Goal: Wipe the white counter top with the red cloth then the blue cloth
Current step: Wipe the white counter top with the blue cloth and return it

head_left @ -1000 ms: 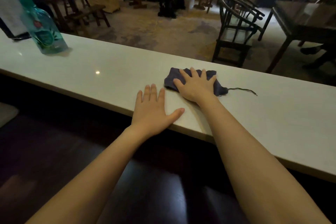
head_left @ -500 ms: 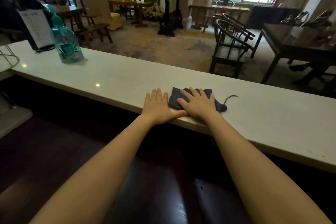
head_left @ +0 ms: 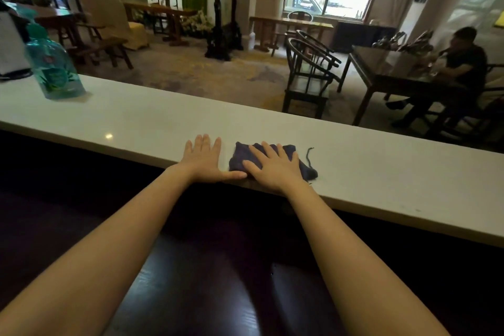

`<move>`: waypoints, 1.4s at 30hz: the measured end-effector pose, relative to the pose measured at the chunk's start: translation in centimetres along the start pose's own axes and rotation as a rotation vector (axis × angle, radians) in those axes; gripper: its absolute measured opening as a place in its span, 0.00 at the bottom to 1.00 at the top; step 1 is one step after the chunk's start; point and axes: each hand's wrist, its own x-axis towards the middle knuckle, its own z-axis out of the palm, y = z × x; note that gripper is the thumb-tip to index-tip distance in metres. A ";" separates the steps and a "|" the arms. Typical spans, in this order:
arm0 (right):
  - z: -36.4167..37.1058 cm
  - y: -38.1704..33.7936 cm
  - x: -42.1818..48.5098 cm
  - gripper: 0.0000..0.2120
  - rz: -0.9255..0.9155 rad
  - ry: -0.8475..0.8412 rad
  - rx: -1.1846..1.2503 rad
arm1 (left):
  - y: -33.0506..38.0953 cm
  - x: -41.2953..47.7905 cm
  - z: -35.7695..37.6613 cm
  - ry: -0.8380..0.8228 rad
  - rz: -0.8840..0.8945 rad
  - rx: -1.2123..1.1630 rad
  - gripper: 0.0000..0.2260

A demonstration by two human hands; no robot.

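Note:
A dark blue cloth (head_left: pixel 239 159) lies flat near the front edge of the long white counter top (head_left: pixel 381 172), a loose thread trailing from its right side. My right hand (head_left: pixel 275 168) presses flat on the cloth with fingers spread. My left hand (head_left: pixel 203 161) rests palm down on the bare counter just left of the cloth, its thumb reaching the cloth's near left edge. No red cloth is in view.
A teal pump bottle (head_left: pixel 53 71) stands on the counter at far left, beside a sign holder (head_left: pixel 11 46). Beyond the counter are dark wooden chairs (head_left: pixel 308 76) and a table (head_left: pixel 387 73) with a seated person (head_left: pixel 461 68).
My right hand has drawn the blue cloth back from mid-counter to the front edge, closer to my left hand. The camera view has tilted upward.

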 end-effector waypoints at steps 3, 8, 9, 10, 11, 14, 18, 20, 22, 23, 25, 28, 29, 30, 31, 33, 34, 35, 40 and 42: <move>-0.2 1.4 -1.2 0.31 -0.035 -0.014 -0.019 | 1.7 -1.0 -0.4 0.029 0.237 -0.098 0.52; -1.8 6.0 -4.4 0.31 -0.073 -0.022 0.000 | 8.6 -2.0 -0.5 -0.064 0.509 -0.153 0.39; -2.3 7.3 -5.3 0.32 -0.075 -0.036 0.027 | 9.8 -2.1 -0.1 -0.073 0.513 -0.149 0.38; -2.7 8.5 -6.3 0.33 -0.075 -0.045 0.031 | 10.9 -2.3 0.3 -0.054 0.521 -0.127 0.38; -3.0 9.7 -7.4 0.33 -0.074 -0.047 0.013 | 12.0 -2.5 0.9 -0.014 0.530 -0.091 0.37; -3.0 12.0 -10.7 0.32 -0.070 0.023 0.005 | 15.1 -3.5 2.5 0.137 0.544 -0.040 0.30; -3.4 15.2 -15.8 0.26 0.004 0.227 0.161 | 20.7 -5.0 3.8 0.302 0.615 -0.075 0.18; -4.1 16.5 -18.6 0.24 0.018 0.296 0.217 | 23.3 -5.6 4.1 0.344 0.641 -0.084 0.15; -4.6 17.7 -21.3 0.23 0.042 0.325 0.259 | 25.8 -6.0 4.3 0.363 0.712 -0.101 0.14; -4.7 19.1 -23.2 0.23 0.081 0.336 0.270 | 27.8 -6.4 4.5 0.346 0.761 -0.110 0.14; -4.8 22.0 -27.0 0.21 0.194 0.366 0.258 | 31.9 -7.3 5.3 0.288 0.844 -0.130 0.14; -5.0 26.3 -32.4 0.12 0.355 0.355 0.243 | 37.8 -8.5 6.7 0.183 0.887 -0.122 0.12; -5.0 27.6 -34.0 0.10 0.387 0.340 0.232 | 39.7 -8.8 7.5 0.155 0.900 -0.112 0.12; -5.0 29.0 -35.5 0.09 0.417 0.320 0.221 | 41.6 -9.3 8.3 0.131 0.912 -0.095 0.12; -4.8 30.3 -36.8 0.09 0.444 0.300 0.215 | 43.3 -9.8 9.1 0.114 0.924 -0.081 0.12; -4.6 32.9 -39.0 0.09 0.488 0.267 0.198 | 46.5 -10.6 10.6 0.065 0.943 -0.076 0.14; -4.4 34.4 -40.4 0.10 0.515 0.251 0.192 | 48.5 -11.0 11.5 0.040 0.952 -0.072 0.15; -4.2 35.6 -41.3 0.11 0.529 0.233 0.183 | 50.0 -11.1 12.2 0.015 0.959 -0.069 0.15; -2.5 42.2 -45.6 0.15 0.619 0.126 0.195 | 57.1 -11.7 16.6 -0.102 0.970 -0.048 0.18; -1.8 45.0 -46.9 0.16 0.619 0.146 0.220 | 59.9 -11.7 18.5 -0.128 0.971 -0.043 0.17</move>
